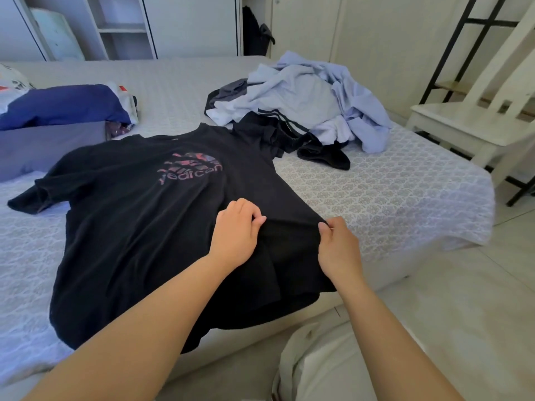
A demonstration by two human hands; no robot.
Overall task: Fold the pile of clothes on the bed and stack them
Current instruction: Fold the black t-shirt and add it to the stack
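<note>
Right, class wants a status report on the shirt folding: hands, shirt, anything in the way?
Left hand and right hand both pinching black T-shirt. Shirt spread printed-side up, unfolded. Unfolded pile overlaps far sleeve.

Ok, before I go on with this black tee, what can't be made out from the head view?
- Black T-shirt: its lower hem is hidden by both forearms and drops over the bed edge.
- Left hand and right hand: fingertips are buried in the cloth, so grip depth is unclear.
- Pile of clothes: garments overlap, so no count.
- Folded blue items: cut off by the left edge.
</note>
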